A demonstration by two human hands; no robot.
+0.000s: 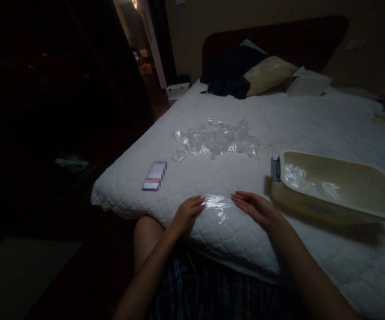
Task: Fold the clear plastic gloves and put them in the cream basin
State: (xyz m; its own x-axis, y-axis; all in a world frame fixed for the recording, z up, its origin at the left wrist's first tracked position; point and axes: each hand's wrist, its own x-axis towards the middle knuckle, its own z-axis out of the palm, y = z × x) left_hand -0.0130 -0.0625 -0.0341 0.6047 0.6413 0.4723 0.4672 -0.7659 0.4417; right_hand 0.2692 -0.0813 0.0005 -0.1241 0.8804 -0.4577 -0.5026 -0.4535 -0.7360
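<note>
A clear plastic bag [217, 202] lies flattened near the front edge of the white quilted bed [185, 244], its lower part hanging toward me. My left hand [188, 213] rests at the bag's left end, fingers stretched out and touching it. At the right end, my right hand [254, 206] lies with its fingers extended and slightly apart, the tips at the plastic. Neither hand is wrapped round anything. Farther back is a spread of crumpled clear plastic bags [212, 138].
A cream plastic bin [328, 213] stands on the bed at my right. A phone with a blurred screen [154, 176] lies to the left. Dark cloth [228, 73], a yellowish pillow [268, 75] and a white box [308, 84] sit near the headboard [279, 38].
</note>
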